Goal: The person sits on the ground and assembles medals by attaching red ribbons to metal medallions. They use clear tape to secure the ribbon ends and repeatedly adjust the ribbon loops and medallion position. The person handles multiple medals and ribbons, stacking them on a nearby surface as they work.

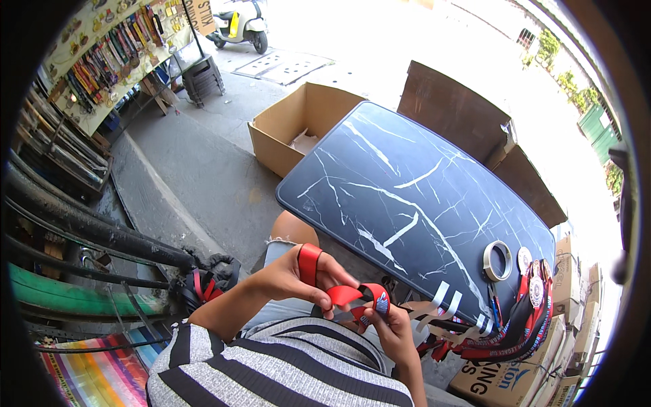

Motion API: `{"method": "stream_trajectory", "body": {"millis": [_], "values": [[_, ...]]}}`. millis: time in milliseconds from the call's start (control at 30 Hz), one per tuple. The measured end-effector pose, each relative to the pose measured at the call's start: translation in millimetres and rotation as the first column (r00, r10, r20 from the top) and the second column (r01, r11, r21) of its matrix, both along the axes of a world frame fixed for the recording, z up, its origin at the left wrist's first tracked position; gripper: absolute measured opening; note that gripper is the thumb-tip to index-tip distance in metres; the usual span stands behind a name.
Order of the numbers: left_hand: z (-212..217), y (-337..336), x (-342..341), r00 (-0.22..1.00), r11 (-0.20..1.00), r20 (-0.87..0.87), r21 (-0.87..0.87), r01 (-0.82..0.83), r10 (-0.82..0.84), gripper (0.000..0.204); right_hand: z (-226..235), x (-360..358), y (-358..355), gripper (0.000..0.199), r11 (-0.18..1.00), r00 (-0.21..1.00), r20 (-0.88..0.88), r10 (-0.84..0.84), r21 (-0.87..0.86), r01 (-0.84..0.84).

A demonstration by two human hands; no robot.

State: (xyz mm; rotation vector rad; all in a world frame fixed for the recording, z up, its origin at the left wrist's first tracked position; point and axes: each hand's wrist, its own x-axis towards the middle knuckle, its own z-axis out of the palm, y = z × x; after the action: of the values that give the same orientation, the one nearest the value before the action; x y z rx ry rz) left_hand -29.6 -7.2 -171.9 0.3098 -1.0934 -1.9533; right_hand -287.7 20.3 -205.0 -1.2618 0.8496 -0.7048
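Observation:
Above my lap, a red and black ribbon strap [344, 296] with light printing runs between my two hands. One stretch of it loops over the fingers of my left hand [290, 279], whose thumb and fingers pinch the strap. My right hand [396, 335] grips the printed end between thumb and fingers, a short way to the right. The strap folds and twists between them. Just beyond, the dark marble-patterned table [407, 183] has pale tape strips [441, 294] stuck along its near edge. Round medals [536, 292] on red and black ribbons hang over its right end.
On the table's right end are a tape roll [487, 262] and pens [494, 306]. An open carton [279, 136] and a brown box [444, 95] stand beyond it. More cartons [495, 376] lie at right. Dark pipes [88, 210] run along the left; a scooter [254, 28] is far off.

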Motion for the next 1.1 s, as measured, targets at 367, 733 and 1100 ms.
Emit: {"method": "stream_trajectory", "body": {"millis": [367,733,1100], "values": [[-21,-5,-23,0.632,0.686,0.289,-0.441,-0.579,0.719,0.02,37,-2,16,0.011,0.914,0.93,-0.295,0.217,-0.272,-0.3],[-9,-4,8,0.993,0.997,-0.103,0.05,-0.06,0.065,0.02,13,-8,-1,0.016,0.991,0.996,0.078,-0.045,0.131,0.034],[-21,-9,-23,0.619,0.607,0.111,-0.39,-0.692,0.778,0.023,23,-12,6,0.013,0.994,0.987,-0.127,0.095,-0.048,-0.101]]}}
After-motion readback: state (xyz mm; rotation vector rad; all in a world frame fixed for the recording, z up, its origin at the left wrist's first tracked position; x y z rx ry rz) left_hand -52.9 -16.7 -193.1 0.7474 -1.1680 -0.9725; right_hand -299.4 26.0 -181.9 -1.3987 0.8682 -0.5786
